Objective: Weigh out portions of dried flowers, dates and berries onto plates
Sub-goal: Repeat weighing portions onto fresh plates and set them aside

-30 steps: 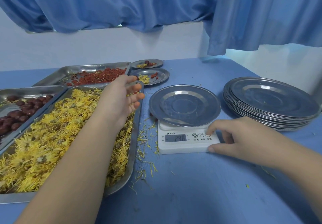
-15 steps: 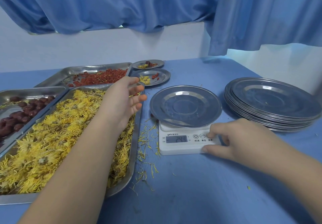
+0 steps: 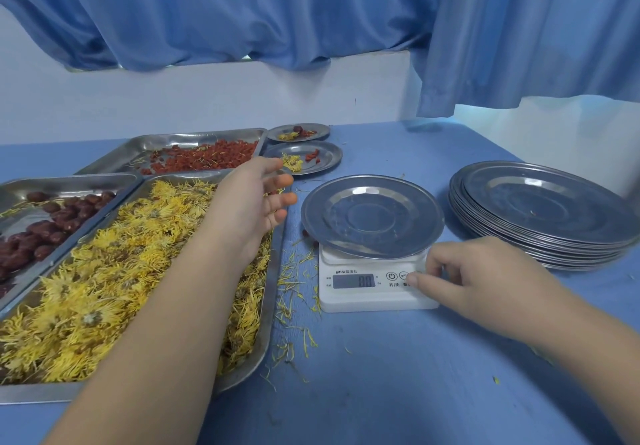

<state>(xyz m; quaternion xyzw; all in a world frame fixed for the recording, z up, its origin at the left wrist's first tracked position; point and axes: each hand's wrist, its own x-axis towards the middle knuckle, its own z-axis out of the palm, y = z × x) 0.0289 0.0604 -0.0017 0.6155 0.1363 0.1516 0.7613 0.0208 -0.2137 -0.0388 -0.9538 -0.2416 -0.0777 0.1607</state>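
Touching smooth white scale [image 3: 363, 301], curled right grip [image 3: 485, 278]; left grip [image 3: 246, 202] slack-open over feathery flowers [image 3: 104, 271].

Blue table [image 3: 381, 392]: flower tray [image 3: 273, 306], date tray [image 3: 69, 181], berry tray [image 3: 166, 141], scale [image 3: 374, 301], plate stack [image 3: 554, 209], two small plates [image 3: 325, 157], petals [image 3: 294, 271].

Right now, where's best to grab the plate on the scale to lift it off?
Pinch the plate by its right rim, coming in from the right. The rim overhangs the scale all round, so fingers can probably slip under it. The left side is crowded by the left hand and the flower tray.
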